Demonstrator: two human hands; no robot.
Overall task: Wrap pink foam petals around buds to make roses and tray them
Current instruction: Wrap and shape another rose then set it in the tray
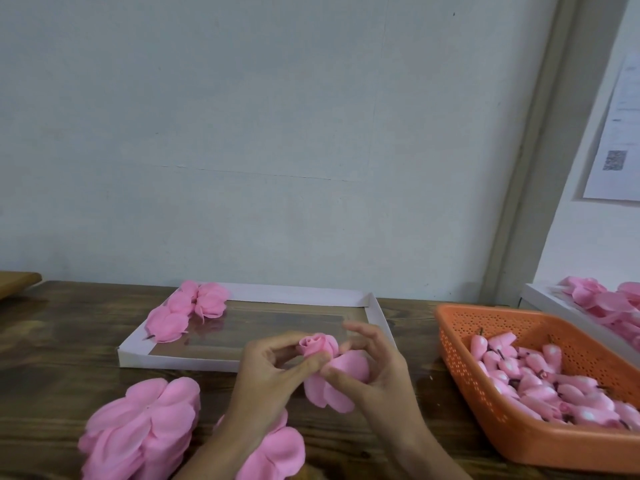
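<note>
the task is in its early part, as i judge it. on the table a white tray lies near the far edge, and only its far left corner is filled. a small group of finished roses lies there, touching each other. i cannot count them surely, because they merge into one pink mass; perhaps four or five. the rest of the tray floor is bare.

one more rose is in work now. the left hand pinches the half-made rose between thumb and fingertips, above the near edge of the tray, with the rolled centre pointing up. the right hand holds the petal layer that hangs open under the rose. its thumb presses on the foam and the lower fingers curl behind it, while the two upper fingers are lifted free. the inner petals are already closed around the bud; the outer ones are not yet folded up.

much material is left. a thick petal stack sits at the near left corner of the table, and a second stack lies just beside it, partly under the left forearm. at the right edge an orange basket holds many buds not yet wrapped, and behind it a second tray carries more pink foam pieces.

what is left, then: to fold up this rose, to lay it in the tray, and to repeat for most of the tray.
</note>
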